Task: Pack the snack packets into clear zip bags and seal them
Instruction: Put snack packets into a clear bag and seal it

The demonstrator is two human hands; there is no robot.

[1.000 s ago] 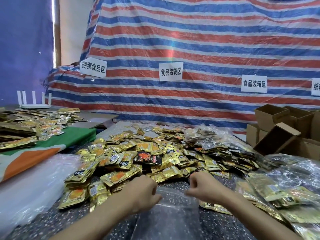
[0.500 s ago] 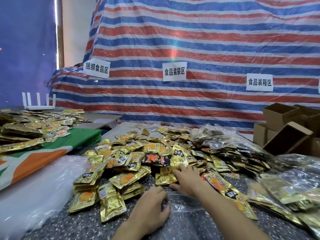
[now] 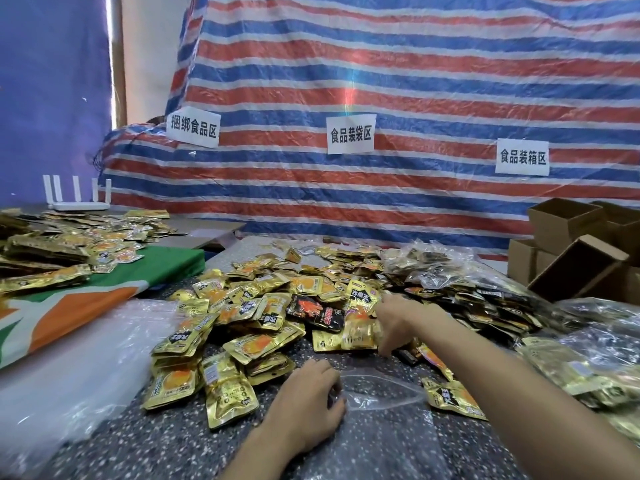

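Note:
A heap of gold snack packets [image 3: 263, 306] covers the speckled table, with one black and red packet [image 3: 317, 311] among them. A clear zip bag [image 3: 384, 396] lies flat in front of me, its mouth toward the heap. My left hand [image 3: 308, 407] grips the left corner of the bag's mouth. My right hand [image 3: 398, 320] reaches into the heap and closes its fingers on a gold packet [image 3: 358, 332] at the pile's near edge.
Filled clear bags of packets [image 3: 588, 358] lie at the right. Open cardboard boxes [image 3: 578, 247] stand at the back right. A stack of clear plastic bags [image 3: 69, 375] sits at the left, beside a green and orange cloth [image 3: 104, 296] with more packets.
My right hand went from the bag's mouth forward into the heap and took hold of a gold packet. My left hand stayed at the bag's left corner.

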